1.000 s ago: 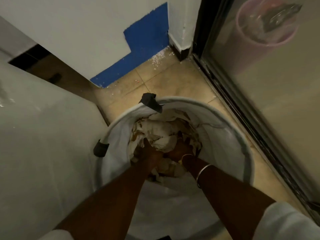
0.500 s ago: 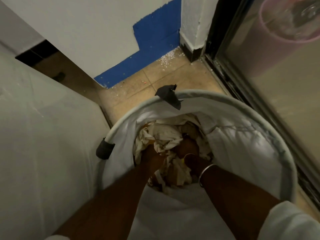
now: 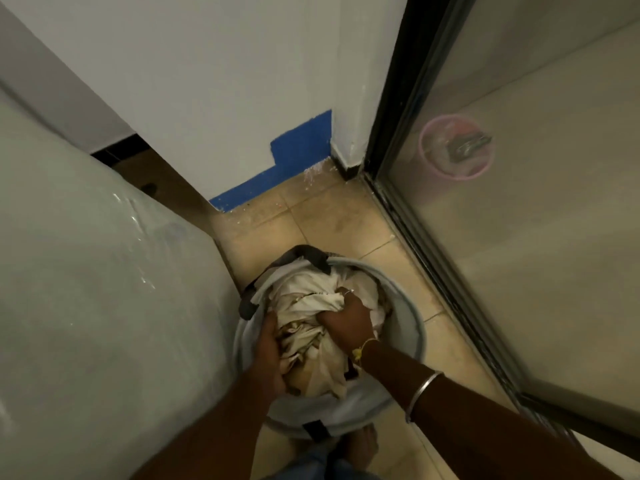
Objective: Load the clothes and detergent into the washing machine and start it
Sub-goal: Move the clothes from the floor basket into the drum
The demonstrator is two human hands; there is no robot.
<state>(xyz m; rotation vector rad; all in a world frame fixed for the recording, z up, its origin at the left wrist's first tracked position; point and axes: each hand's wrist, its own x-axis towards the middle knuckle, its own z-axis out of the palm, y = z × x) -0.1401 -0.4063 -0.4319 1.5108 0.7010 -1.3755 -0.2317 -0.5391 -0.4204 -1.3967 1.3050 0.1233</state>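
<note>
A round white laundry basket (image 3: pixel 410 327) with dark handles stands on the tiled floor in front of me. A bundle of cream and white clothes (image 3: pixel 308 341) fills its mouth, lifted up to the rim. My left hand (image 3: pixel 272 355) grips the bundle's left side. My right hand (image 3: pixel 348 322) is closed on a fold at its top right. The pale bulk at the left, wrapped in a glossy plastic cover (image 3: pixel 97 306), may be the washing machine; its door and controls are hidden.
A white wall with a blue painted patch (image 3: pixel 301 147) closes the corner behind the basket. A dark-framed glass sliding door (image 3: pixel 426 233) runs along the right, with a pink bucket (image 3: pixel 455 147) behind it. My bare foot (image 3: pixel 360 445) is just below the basket.
Both hands were deep in the basket among the clothes; now they have drawn the bundle up to the rim. My head has risen, so the basket looks smaller and lower in view.
</note>
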